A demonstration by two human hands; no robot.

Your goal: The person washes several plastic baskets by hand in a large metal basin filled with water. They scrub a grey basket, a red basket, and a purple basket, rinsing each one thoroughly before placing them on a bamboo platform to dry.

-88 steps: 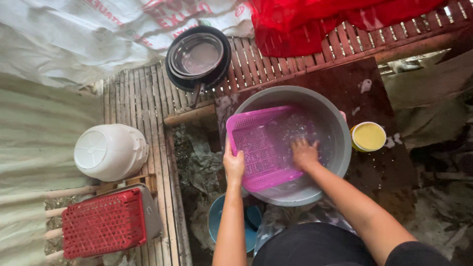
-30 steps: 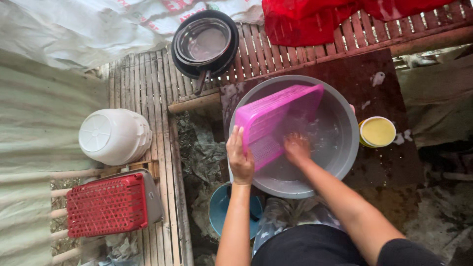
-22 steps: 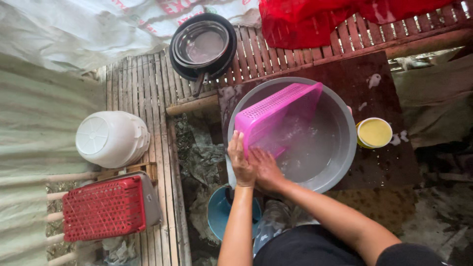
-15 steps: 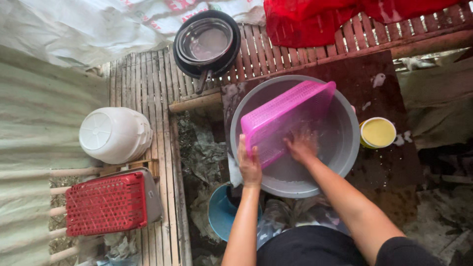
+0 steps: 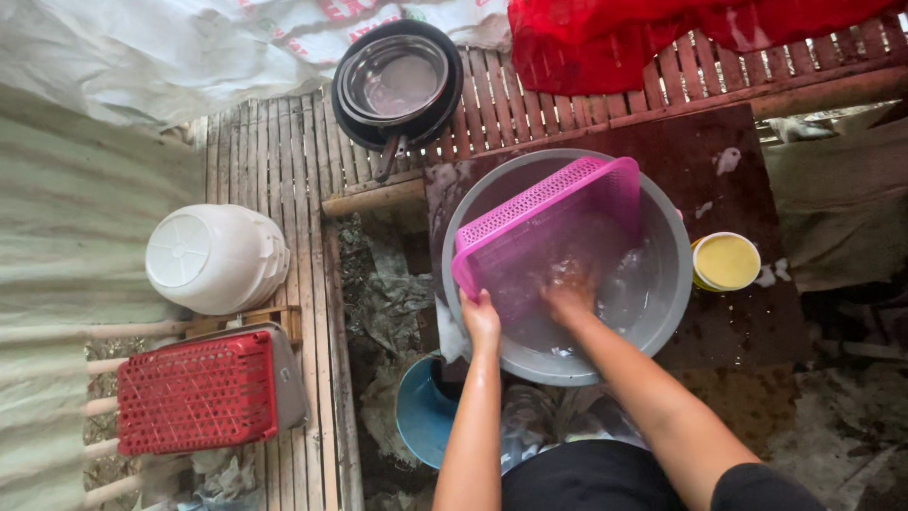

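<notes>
A pink perforated plastic basket (image 5: 558, 222) stands tilted on its edge inside a grey basin (image 5: 676, 284) of soapy water. My left hand (image 5: 480, 317) grips the basket's near left corner at the basin rim. My right hand (image 5: 570, 293) is inside the basket, pressed against its wet bottom, blurred with motion. Whether it holds a cloth or sponge cannot be seen.
A yellow tub (image 5: 725, 261) sits right of the basin on a dark wet board. Stacked pans (image 5: 397, 80) lie on the bamboo slats beyond. A white overturned container (image 5: 216, 257) and a red basket (image 5: 199, 390) are at left; a blue bucket (image 5: 421, 412) sits by my knees.
The pink basket has been tipped from lying flat up onto its edge. My right hand came back to the left hand, then went inside the basket again.
</notes>
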